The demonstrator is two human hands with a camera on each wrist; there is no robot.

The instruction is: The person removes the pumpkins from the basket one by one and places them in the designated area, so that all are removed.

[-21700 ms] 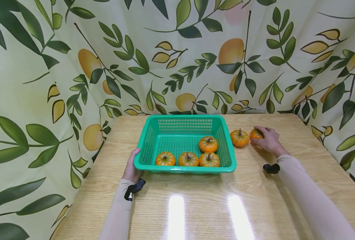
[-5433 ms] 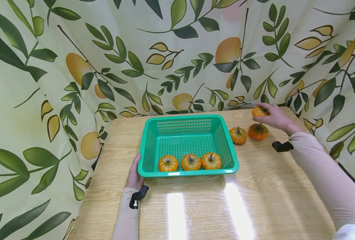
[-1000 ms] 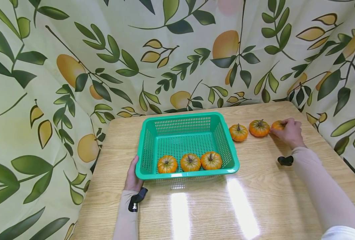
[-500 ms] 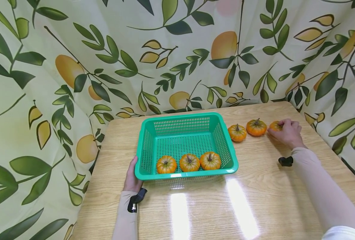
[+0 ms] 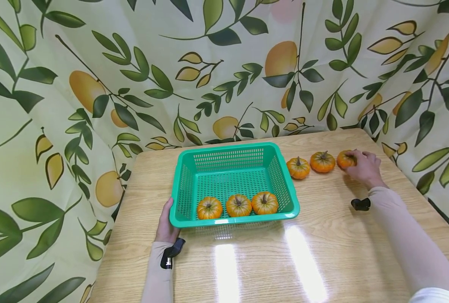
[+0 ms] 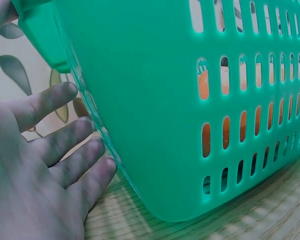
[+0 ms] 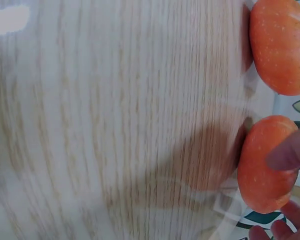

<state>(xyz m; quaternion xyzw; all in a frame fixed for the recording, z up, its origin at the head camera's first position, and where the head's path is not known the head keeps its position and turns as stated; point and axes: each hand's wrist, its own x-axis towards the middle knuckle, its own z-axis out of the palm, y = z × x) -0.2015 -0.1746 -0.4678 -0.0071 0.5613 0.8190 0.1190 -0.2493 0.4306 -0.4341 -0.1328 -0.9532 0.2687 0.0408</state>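
Green basket (image 5: 245, 220) sits on bench (image 5: 262, 263), mouth up; all posns rel. to it. Inside, along its near wall: left inside pumpkin (image 5: 209, 208), centre inside pumpkin (image 5: 239, 205), right inside pumpkin (image 5: 264, 203). Outside, row running off basket's R side: inner pumpkin (image 5: 298, 168) just beside the wall, middle pumpkin (image 5: 322, 163) next, end pumpkin (image 5: 344, 160) farthest out. Inner/middle v. close, contact unclear; narrow gap middle–end per R wrist view.

R hand (image 5: 365, 169), well R of basket: thumb on end pumpkin, fingers curled to its other side, i.e. clamped round it; firmness can't tell. L hand (image 5: 166, 223), basket's L end nr front corner: fingers straight, spread apart, tips at end wall. Looks more brace than grip.

Risks (judgement):
- End pumpkin: rounded, smooth-looking skin; uneven thumb pressure could twist it out.
- R hand drifting twd basket could clip middle pumpkin, shunting inner pumpkin into basket wall.
- Squat shape, so prob. slides or rocks vs. rolling far.
- L hand pushing too hard, nothing bracing basket's R end: basket slides, nudges whole row.
- Sharp jolt: inside three shift from near wall.
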